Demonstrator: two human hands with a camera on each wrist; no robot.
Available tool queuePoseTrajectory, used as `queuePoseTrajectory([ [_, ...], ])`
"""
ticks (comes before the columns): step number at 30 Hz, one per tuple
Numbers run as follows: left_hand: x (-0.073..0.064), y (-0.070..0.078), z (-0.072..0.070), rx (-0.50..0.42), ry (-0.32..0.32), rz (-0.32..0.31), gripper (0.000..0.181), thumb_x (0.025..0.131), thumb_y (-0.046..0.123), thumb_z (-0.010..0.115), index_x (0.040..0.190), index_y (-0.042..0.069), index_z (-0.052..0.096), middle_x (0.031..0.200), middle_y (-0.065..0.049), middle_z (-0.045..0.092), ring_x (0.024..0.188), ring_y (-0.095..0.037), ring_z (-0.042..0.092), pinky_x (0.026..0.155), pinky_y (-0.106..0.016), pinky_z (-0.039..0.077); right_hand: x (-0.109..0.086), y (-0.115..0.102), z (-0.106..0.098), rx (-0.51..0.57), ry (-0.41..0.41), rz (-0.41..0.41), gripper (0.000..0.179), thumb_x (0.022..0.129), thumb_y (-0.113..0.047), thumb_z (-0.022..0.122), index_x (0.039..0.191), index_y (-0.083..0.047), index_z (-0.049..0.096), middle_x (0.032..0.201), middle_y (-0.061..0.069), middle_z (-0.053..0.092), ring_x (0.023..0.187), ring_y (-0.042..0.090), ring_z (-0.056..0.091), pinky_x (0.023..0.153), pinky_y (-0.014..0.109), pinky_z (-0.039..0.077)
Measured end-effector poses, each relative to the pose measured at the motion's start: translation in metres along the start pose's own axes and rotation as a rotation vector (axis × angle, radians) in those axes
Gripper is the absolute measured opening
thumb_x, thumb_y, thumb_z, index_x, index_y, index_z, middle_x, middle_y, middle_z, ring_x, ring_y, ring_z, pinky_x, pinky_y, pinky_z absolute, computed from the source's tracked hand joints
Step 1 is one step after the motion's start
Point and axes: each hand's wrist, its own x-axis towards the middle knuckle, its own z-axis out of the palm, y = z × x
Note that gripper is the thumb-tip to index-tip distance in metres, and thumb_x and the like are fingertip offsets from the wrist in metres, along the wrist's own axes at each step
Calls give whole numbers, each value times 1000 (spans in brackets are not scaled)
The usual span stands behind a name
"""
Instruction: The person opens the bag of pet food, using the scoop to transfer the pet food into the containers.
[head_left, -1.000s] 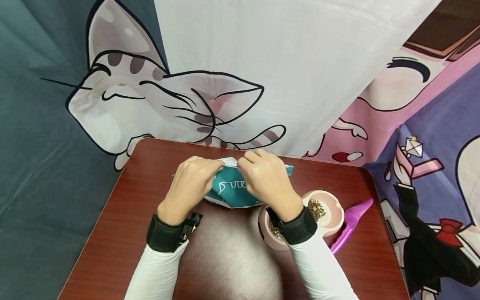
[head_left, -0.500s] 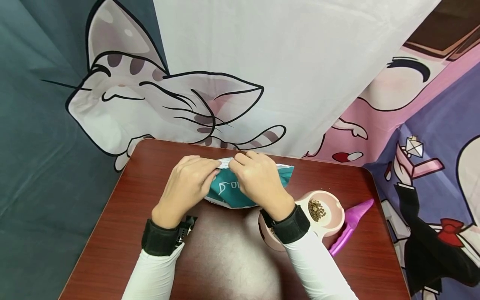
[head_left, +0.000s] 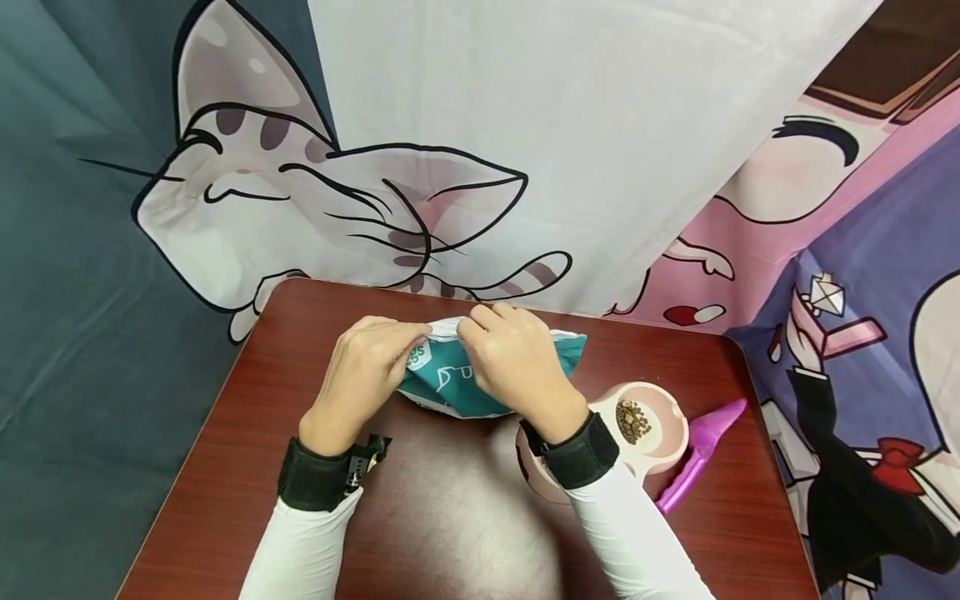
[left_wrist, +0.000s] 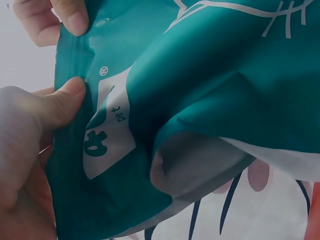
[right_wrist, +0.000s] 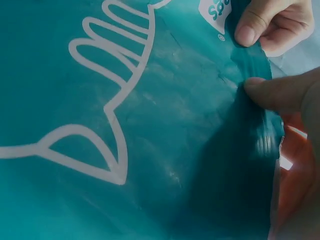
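A teal pet food bag [head_left: 450,387] with white line drawings stands near the table's far edge. My left hand [head_left: 360,367] pinches its top edge at the left, the thumb [left_wrist: 67,100] pressed on the teal front in the left wrist view. Just to the right, my right hand [head_left: 517,358] pinches the same edge, and its thumb [right_wrist: 275,92] lies on the front in the right wrist view. Between the hands a white strip of the bag's top shows. Whether the seal is closed all along cannot be told.
A pink double bowl [head_left: 663,408] with brown kibble [head_left: 632,422] stands right of the bag, its near half mostly hidden by my right wrist. Beside it lies a purple scoop [head_left: 697,450]. Printed cloth [head_left: 600,125] hangs behind the brown table [head_left: 247,467].
My left hand has slid left along the bag's top edge, uncovering a white logo. The right hand shifted slightly left, then stayed there. The gap between the hands has grown.
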Motion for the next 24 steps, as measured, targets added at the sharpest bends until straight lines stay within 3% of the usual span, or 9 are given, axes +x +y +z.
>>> queuePoseTrajectory([
  [2,1,0,1,5,5,11,10,90,3,77,100,3,79,88,-10,79,80,-25,75,83,-42,58,1,-2,0,2,-3,8,14,99,-20,67,87,-12,68,85,2,65,77,22,63,65,35,53],
  [5,1,-1,2,5,14,11,10,89,3,77,99,2,78,86,-10,79,78,-25,75,82,-42,57,4,-6,3,-8,3,1,16,95,-29,76,96,-13,74,89,1,68,79,21,64,67,33,56],
  [11,0,0,2,20,9,10,10,89,4,78,100,3,79,87,-9,79,79,-25,75,82,-42,58,10,-13,11,-34,85,-7,23,101,-18,66,79,-12,69,76,0,64,67,18,58,55,28,45],
  [15,-1,0,-1,31,-22,-15,18,91,6,77,109,3,78,100,-10,80,91,-27,76,87,-44,58,10,-13,14,-40,124,-8,25,99,-17,69,75,-11,66,73,0,61,64,19,56,52,28,42],
  [19,-4,-2,-6,37,-34,-66,27,90,8,79,116,2,76,110,-12,78,101,-29,75,92,-47,57,11,-12,13,-38,103,6,19,95,-20,75,80,-12,70,77,0,64,66,19,57,55,29,46],
  [24,-10,-7,-11,25,-19,-108,32,88,10,82,118,3,76,111,-13,78,101,-30,75,91,-49,57,10,-11,8,-22,56,33,13,93,-24,79,89,-12,75,85,1,70,73,20,63,62,31,54],
])
